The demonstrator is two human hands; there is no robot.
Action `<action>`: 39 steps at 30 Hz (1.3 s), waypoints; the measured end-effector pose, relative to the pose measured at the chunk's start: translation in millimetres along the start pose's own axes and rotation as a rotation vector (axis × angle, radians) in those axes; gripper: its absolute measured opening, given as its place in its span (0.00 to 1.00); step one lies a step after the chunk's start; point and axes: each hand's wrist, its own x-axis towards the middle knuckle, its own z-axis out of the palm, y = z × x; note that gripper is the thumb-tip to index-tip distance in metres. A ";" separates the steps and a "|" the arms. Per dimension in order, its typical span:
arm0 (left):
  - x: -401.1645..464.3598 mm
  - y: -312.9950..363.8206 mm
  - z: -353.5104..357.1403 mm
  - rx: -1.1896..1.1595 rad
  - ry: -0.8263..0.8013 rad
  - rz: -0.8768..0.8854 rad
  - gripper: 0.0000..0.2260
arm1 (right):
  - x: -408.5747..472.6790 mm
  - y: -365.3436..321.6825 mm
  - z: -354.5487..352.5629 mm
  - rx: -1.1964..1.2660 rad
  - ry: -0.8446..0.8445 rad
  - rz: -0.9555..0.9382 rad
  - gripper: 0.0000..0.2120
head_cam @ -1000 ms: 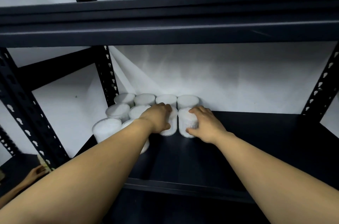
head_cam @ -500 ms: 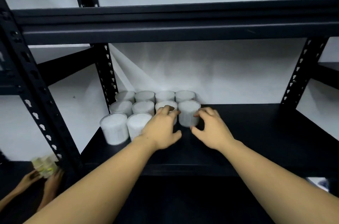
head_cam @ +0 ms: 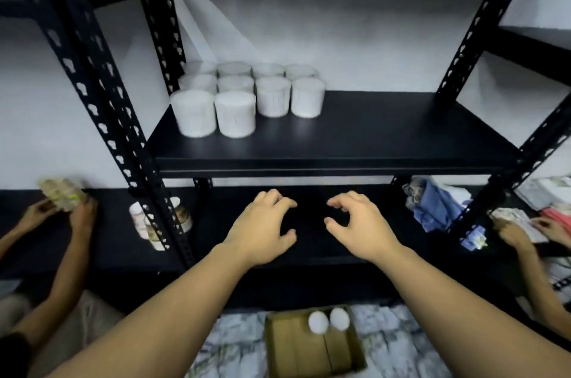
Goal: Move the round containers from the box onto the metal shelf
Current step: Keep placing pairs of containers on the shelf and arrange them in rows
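Metal shelf (head_cam: 355, 142) is bare right of the ten white round containers (head_cam: 247, 96), two more sit in the cardboard box (head_cam: 296, 346) below, left hand (head_cam: 262, 232) and right hand (head_cam: 361, 226) loosely curled, holding nothing.

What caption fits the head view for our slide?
Both empty hands, left and right, hang below ten shelved round containers; two remain in the box.

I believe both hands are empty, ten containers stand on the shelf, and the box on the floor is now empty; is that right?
Not quite: the head view shows the box holding two round containers. The rest holds: the left hand and right hand are empty, and ten containers stand on the shelf.
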 end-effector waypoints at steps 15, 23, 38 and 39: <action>-61.7 11.6 138.6 -0.043 -0.547 -0.249 0.28 | -101.1 128.2 58.5 0.034 -0.500 0.376 0.26; -53.6 32.7 277.0 -0.058 -0.654 -0.301 0.29 | -129.4 238.4 129.2 0.003 -0.615 0.421 0.23; -65.3 -41.1 589.1 -0.117 -0.557 -0.444 0.27 | -144.7 445.4 371.7 -0.058 -0.616 0.435 0.24; -62.9 -47.6 606.5 -0.102 -0.555 -0.440 0.28 | -142.8 456.9 387.5 -0.065 -0.622 0.440 0.25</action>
